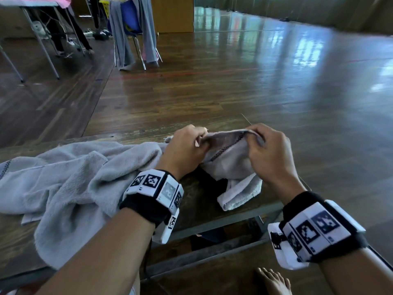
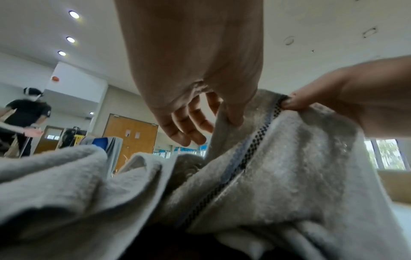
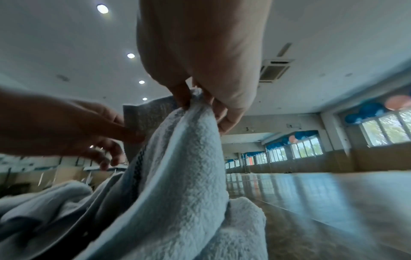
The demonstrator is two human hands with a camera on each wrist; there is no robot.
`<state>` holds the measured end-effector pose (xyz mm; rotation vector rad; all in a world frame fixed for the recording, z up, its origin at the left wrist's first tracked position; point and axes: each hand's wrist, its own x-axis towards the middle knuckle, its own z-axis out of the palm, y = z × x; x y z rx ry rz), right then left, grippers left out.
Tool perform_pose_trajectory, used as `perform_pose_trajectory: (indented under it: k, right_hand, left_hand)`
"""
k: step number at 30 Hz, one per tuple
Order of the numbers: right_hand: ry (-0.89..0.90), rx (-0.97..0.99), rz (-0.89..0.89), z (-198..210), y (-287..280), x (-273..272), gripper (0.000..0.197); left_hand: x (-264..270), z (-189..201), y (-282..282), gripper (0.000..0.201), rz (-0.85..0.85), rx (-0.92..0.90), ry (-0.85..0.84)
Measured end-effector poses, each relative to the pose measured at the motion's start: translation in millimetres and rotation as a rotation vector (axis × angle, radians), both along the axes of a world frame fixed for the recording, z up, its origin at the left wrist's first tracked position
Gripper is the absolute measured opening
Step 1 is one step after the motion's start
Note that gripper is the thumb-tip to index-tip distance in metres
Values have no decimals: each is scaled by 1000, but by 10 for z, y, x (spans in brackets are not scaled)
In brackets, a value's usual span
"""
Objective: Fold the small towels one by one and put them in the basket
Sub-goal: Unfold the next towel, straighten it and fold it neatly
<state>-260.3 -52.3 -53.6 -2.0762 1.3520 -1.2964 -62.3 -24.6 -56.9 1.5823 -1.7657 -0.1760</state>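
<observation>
Towel (image 1: pixel 228 165), small, is lifted over the table's (image 1: pixel 197 201) near right corner. Left hand (image 1: pixel 185 149) and right hand (image 1: pixel 269 152) pinch its top hem, fingers curled. Advise spreading hands apart, hem taut, corners matched before folding. Basket not seen.

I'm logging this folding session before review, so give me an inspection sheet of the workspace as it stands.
Surface: worn wooden table on a metal frame.
Job's things: small towel lifted at its striped edge, lower part on the table; basket not in view.
Clutter: larger grey towel crumpled on the left.
Hands: left hand and right hand both pinch the small towel's top edge.
Cables: thin dark cord under the left wrist, hanging below the table edge.
Surroundings: glossy wood floor, blue chair draped with grey cloth, folding table, people beyond.
</observation>
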Motion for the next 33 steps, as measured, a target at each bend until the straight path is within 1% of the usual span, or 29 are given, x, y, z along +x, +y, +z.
perform_pose_trajectory:
  k: [2,3,5,6,8,9,10,11,13,15,17,19,21,23,24,26,27,28,30,31,32,33]
  right_hand:
    - [-45,51,-5,-29,-45,-99,12]
    - [-46,69,37,-39,-43,-125,9]
    - [-4,84,148,-66,-28,-137,23]
    - [26,69,186,-64,-20,-124,23]
    - [83,10,208,-43,-10,-116,10]
    - [98,-25,197,-51,-27,-133,20]
    - [92,-36,184,-46,-33,-149,30]
    - [76,-30,161,-43,-52,-170,33]
    - [29,-24,66,-16,-111,-223,27]
    - [-56,-35,-87,-6,-216,-310,32]
    - [-122,-52,-204,-8,-309,-420,34]
    - [-121,-30,-231,-23,-351,-499,28]
    - [-62,64,-167,-54,-343,-514,13]
    - [52,134,-68,-91,-311,-480,7]
    - [113,149,-19,-112,-293,-456,6]
    - [239,193,44,-145,-245,-407,17]
    - [313,230,52,-166,-228,-387,22]
    - [392,282,56,-178,-208,-368,25]
    - [529,451,99,-226,-163,-318,24]
    - [579,524,135,-257,-144,-274,23]
    - [632,556,165,-292,-128,-224,22]
    - [677,543,180,-319,-116,-165,23]
  left_hand:
    - [-47,-3,-32,18,40,-40,44]
    - [-96,6,-35,19,28,-66,69]
    - [-210,17,-11,19,-71,-83,72]
    - [-265,18,3,18,-133,-72,49]
    - [-331,-6,10,16,-223,-32,36]
    - [-338,-17,-4,16,-245,-15,46]
    - [-327,-31,-29,17,-254,-2,50]
    - [-302,-48,-55,21,-253,14,40]
    - [-205,-88,-106,34,-223,75,-10]
    - [-53,-129,-140,46,-143,172,-63]
    - [84,-157,-143,47,-46,274,-114]
    - [162,-167,-141,43,27,281,-121]
    - [165,-164,-114,35,49,202,-53]
    - [145,-173,-74,31,-14,150,14]
    - [147,-194,-60,33,-61,164,24]
    - [176,-271,-45,37,-127,294,-8]
    - [215,-325,-47,37,-129,394,-65]
    - [269,-386,-53,36,-109,500,-135]
    - [377,-495,-40,33,-32,676,-250]
    - [430,-527,-34,34,9,728,-299]
    - [482,-548,-27,36,51,760,-328]
    - [526,-556,-14,35,91,779,-338]
